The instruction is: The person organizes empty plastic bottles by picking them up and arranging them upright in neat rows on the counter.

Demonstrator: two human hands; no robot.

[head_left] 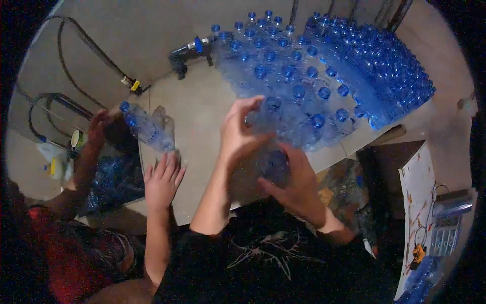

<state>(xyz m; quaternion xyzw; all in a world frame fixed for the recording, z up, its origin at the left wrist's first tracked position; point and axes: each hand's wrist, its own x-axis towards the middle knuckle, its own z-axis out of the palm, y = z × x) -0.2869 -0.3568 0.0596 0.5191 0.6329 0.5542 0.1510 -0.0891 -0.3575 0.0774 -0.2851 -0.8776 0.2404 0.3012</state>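
My left hand is curled round a clear plastic bottle at the near edge of a large group of standing bottles. Closer to my body, my right hand grips another plastic bottle, which motion blurs. Its dark blue cap end faces up toward me. Beyond both hands, capped clear bottles stand close together on the pale table.
A co-worker at left has one hand by the base of a tilted bottle and the other hand near its cap. Shrink-wrapped bottles stand at right. A black valve sits at the table's back edge.
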